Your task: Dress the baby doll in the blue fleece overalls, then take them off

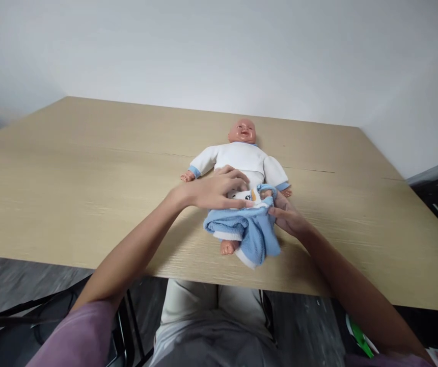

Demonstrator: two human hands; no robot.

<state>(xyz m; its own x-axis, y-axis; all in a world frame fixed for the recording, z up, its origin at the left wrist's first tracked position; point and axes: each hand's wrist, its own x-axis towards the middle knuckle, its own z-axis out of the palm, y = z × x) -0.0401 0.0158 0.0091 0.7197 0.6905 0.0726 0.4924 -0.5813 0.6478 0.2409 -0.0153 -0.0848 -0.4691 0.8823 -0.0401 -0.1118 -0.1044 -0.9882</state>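
A baby doll in a white top with blue cuffs lies on its back, head away from me. Light-blue overalls with white hems and a printed white front are bunched around its legs. One bare foot sticks out of the left trouser leg; the other foot is hidden. My left hand lies over the doll's lower belly, fingers apart, thumb stretched along the overalls' front. At the right side of the waist, my right hand is closed on the overalls near a blue strap, its fingertips partly covered by cloth.
The doll lies near the front edge of a wide wooden table. A white wall rises behind it. Below on the left stands a black chair. A green and white object is at the lower right, beside dark things.
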